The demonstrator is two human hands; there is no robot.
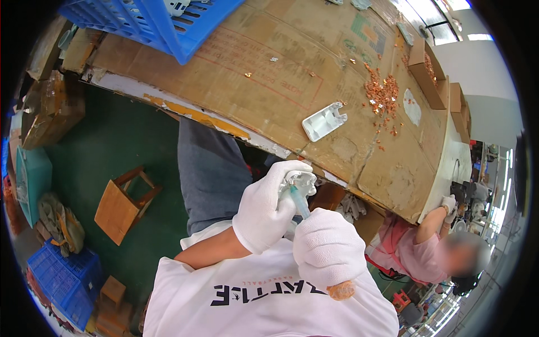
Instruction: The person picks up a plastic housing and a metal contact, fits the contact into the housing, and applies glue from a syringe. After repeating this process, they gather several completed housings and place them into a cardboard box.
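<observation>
Through the head camera I see the cardboard-covered surface (269, 33) stretching away beyond my fingers. A blue crate (179, 50) is well beyond the left fingers, off to their left. My gloved right hand (328, 247) and left hand (264, 208) sit close together. An open white casing (324, 122) lies beyond the left fingers, slightly to the right. My right fingers wrap in a fist round a tool (299, 201), its bluish shaft pointing out ahead of them. My left fingers curl round a white part (305, 181), pinching it by the surface's near edge. Small copper-coloured pieces (383, 92) lie farther beyond, to the right. I cannot tell exactly where the shaft's tip bears; I'd brace the part firmly, press in line and keep the left fingertips clear.
</observation>
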